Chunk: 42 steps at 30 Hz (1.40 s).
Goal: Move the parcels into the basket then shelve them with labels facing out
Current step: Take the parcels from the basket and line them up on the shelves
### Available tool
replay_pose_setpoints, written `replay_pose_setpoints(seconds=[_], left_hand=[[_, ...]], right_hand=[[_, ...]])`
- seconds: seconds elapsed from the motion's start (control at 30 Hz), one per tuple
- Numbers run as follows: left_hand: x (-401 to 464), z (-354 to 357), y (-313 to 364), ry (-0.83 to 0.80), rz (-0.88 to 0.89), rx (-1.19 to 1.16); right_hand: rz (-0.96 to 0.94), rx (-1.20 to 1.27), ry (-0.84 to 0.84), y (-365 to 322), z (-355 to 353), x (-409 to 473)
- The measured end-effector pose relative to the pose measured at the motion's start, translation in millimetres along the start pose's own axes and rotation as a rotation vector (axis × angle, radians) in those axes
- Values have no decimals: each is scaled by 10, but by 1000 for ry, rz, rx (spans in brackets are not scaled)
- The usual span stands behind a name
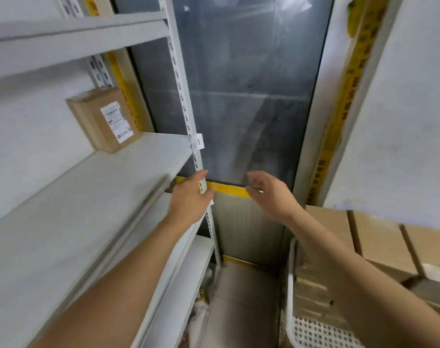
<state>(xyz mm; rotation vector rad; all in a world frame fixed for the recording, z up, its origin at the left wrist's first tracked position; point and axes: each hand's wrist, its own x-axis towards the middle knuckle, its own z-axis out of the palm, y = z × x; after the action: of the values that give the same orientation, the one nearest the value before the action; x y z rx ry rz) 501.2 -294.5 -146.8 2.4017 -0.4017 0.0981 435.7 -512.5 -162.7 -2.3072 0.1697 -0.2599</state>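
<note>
Head view, nearest first: a white perforated basket [314, 330] was seen at the lower right, packed with brown parcels [379, 244], just beside the right forearm. Both arms were stretched forward. The left hand [191, 197] was held with fingers loosely extended and nothing in it, in front of the slotted upright [183, 106] at the shelf's corner. The right hand [269, 194] was likewise held relaxed and empty, well apart from any parcel. The shelving step was judged to be in hand, with the hands between parcels. For the next move, a reach back and down to the basket would be called for, a parcel taken up and turned so that its label faces outward. Farther off, one shelved parcel [103, 119] was stood on the grey shelf board [88, 197], tilted near the back corner, its white label [116, 121] turned towards the aisle. Beyond, a dark glass door [244, 84] framed by yellow tape was seen, with pale walls on either side.
</note>
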Motion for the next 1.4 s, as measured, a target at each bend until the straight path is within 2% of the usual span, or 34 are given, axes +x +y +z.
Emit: replay_pose_setpoints(seconds=[0.33, 0.53, 0.67, 0.9, 1.0, 1.1, 1.2, 1.4], left_hand=[[-591, 1458, 895, -263, 6, -68], [-736, 2214, 1280, -358, -71, -104], [-671, 2540, 1245, -406, -123, -120], [-235, 3079, 972, -548, -179, -132], [-33, 3296, 822, -640, -215, -119], [85, 3483, 719, -802, -299, -150], [80, 3633, 633, -909, -371, -275], [16, 3658, 621, -896, -410, -527]], right_hand=[[298, -65, 1, 1449, -848, -1193], [395, -57, -23, 2038, -1095, -1378], [449, -58, -79, 2261, -1036, -1271], [576, -119, -58, 2598, -810, -935], [609, -168, -54, 2683, -695, -816], [638, -191, -29, 2748, -577, -719], [656, -233, 20, 2742, -489, -693], [674, -177, 52, 2613, -432, -703]])
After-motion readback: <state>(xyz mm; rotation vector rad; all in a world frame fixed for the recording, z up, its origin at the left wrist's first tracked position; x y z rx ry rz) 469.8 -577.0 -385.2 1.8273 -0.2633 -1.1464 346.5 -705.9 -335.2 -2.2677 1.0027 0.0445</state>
